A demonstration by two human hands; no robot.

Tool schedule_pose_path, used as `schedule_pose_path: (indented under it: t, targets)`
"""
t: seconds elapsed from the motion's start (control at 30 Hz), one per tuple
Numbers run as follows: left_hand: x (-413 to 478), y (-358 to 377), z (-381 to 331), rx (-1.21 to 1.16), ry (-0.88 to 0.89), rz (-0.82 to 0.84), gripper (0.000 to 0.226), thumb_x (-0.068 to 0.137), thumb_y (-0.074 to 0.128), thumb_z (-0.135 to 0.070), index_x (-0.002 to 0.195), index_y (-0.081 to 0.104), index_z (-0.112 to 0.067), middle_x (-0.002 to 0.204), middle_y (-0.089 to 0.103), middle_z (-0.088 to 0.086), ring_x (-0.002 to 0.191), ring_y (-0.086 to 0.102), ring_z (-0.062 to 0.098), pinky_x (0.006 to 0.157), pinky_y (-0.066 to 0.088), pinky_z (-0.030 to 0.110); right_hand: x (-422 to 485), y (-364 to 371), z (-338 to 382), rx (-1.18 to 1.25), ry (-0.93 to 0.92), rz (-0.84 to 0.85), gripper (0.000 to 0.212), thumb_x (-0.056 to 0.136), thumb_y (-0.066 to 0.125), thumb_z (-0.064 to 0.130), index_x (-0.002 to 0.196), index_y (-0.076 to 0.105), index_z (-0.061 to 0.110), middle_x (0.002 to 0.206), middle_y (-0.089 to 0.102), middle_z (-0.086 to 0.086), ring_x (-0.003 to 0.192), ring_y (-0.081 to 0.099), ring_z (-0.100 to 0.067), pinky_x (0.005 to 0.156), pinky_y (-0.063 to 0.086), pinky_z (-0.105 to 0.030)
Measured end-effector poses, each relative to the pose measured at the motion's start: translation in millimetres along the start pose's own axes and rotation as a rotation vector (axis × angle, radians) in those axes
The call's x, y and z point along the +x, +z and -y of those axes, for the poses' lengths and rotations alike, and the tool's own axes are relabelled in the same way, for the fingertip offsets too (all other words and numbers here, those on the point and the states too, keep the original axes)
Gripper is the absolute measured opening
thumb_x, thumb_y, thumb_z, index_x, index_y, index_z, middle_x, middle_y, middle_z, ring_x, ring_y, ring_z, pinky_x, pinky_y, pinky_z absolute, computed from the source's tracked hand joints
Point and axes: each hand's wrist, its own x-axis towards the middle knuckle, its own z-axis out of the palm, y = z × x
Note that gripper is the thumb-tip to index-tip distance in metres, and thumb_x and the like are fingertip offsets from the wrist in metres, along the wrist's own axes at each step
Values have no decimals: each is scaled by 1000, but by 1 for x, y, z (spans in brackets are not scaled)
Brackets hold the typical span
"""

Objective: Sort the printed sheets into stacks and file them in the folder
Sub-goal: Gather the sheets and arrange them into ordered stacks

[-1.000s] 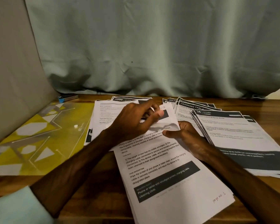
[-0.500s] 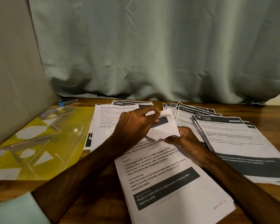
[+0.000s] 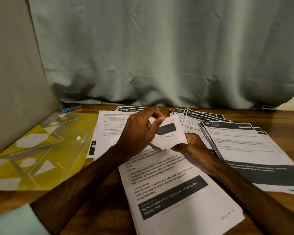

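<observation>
A stack of printed sheets (image 3: 176,192) lies in front of me on the wooden table. The far end of its top sheet (image 3: 170,133) is folded back toward me. My left hand (image 3: 139,133) pinches that folded end from the left. My right hand (image 3: 192,145) grips the fold from the right and underneath. More stacks of sheets lie at the right (image 3: 244,150), at the back right (image 3: 197,116) and at the back left (image 3: 109,131). A yellow patterned folder (image 3: 32,150) lies flat at the left.
A small blue stapler (image 3: 70,108) sits at the table's back left corner. A grey cushion (image 3: 12,82) leans at the left and a pale green curtain (image 3: 159,56) hangs behind the table. Bare wood shows at the near left edge (image 3: 85,209).
The top sheet's far end has been lifted and folded further back toward me. Both hands rose slightly with it.
</observation>
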Motion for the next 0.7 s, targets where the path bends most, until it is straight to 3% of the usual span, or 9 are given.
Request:
schedule_pose_path:
  t: [0.1, 0.2, 0.3, 0.4, 0.5, 0.6, 0.7]
  targets:
    - [0, 3, 8, 149, 7, 61, 30, 93, 73, -36, 120, 72, -21, 119, 70, -7, 66, 65, 14, 73, 54, 30, -1, 2, 1, -67, -19, 5, 48, 73, 82, 31, 118, 71, 20, 113, 76, -2, 108, 72, -26, 95, 57, -46]
    - [-5, 8, 10, 303, 134, 61, 31, 91, 75, -33, 118, 76, -19, 121, 73, 2, 79, 73, 25, 69, 56, 32, -2, 3, 3, -93, -33, -19, 42, 72, 82, 36, 111, 72, 22, 107, 78, 3, 103, 73, -25, 87, 61, -38]
    - [-6, 8, 14, 373, 248, 26, 28, 94, 68, -36, 116, 76, -20, 122, 73, 2, 87, 75, 27, 61, 60, 40, -1, 0, 2, -93, -16, -2, 66, 67, 87, 52, 123, 68, 24, 116, 76, 3, 108, 72, -23, 93, 59, -41]
    - [-8, 8, 15, 362, 323, -34, 21, 96, 70, -34, 109, 78, -20, 115, 75, -1, 87, 74, 23, 58, 58, 38, 0, 0, 2, -105, -12, -12, 69, 66, 88, 53, 125, 68, 23, 118, 75, 2, 111, 70, -24, 102, 53, -50]
    - [-8, 6, 12, 285, 302, -43, 12, 93, 74, -30, 99, 77, -19, 98, 76, -2, 84, 71, 20, 62, 55, 38, 3, 0, -2, -77, -21, -6, 83, 50, 93, 62, 119, 71, 20, 117, 75, -4, 114, 69, -27, 102, 53, -45]
    - [-7, 6, 13, 295, 328, 4, 14, 96, 69, -28, 104, 76, -18, 97, 76, 1, 84, 71, 23, 65, 56, 40, 2, -3, -2, -93, 5, -4, 64, 62, 92, 48, 116, 72, 21, 112, 77, -2, 109, 70, -27, 97, 55, -44]
    - [-8, 8, 10, 323, 328, 18, 19, 101, 62, -30, 110, 73, -18, 93, 76, 3, 81, 70, 23, 62, 56, 40, 0, -4, 0, -82, 5, -15, 42, 70, 80, 30, 110, 70, 21, 103, 78, 3, 102, 73, -25, 84, 59, -32]
